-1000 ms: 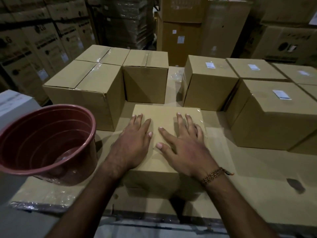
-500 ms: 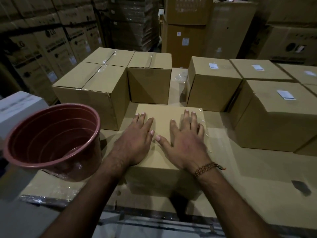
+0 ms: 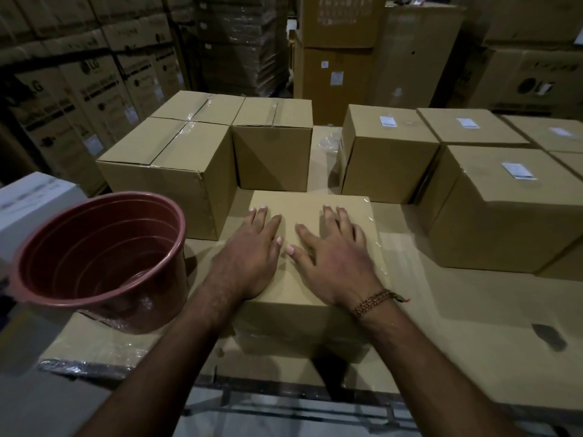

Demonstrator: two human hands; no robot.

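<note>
Tall cartons (image 3: 79, 99) stacked along the back left are the biggest things in view. Several carry the LG logo, and the smaller print under it is too blurred to read. More big cartons stand behind and to the right.

In front of me is a broad cardboard-covered surface (image 3: 473, 326) with a scuffed dark mark near its right edge. On it stand brown boxes: a taped pair (image 3: 164, 171) on the left and a labelled group (image 3: 504, 209) on the right. Each box in that group has a white sticker (image 3: 517, 170) on top, its text too small to make out.

At the left edge sits a white box (image 3: 28, 200) with smeared writing I cannot read. Just beside it is a reddish-brown tub (image 3: 94, 257), tilted towards me.

The small plain box (image 3: 310, 212) lies in the middle of the surface, between the taped pair and the labelled group, close to me. My left hand (image 3: 249, 250) and right hand (image 3: 334, 257) lie flat on its top, fingers straight. They are side by side, thumbs nearly meeting, and grip nothing. A beaded bracelet (image 3: 372, 302) circles my right wrist.

Compared with a second ago, little differs. Both palms were on this top then too, and the box sits in the same spot.
</note>
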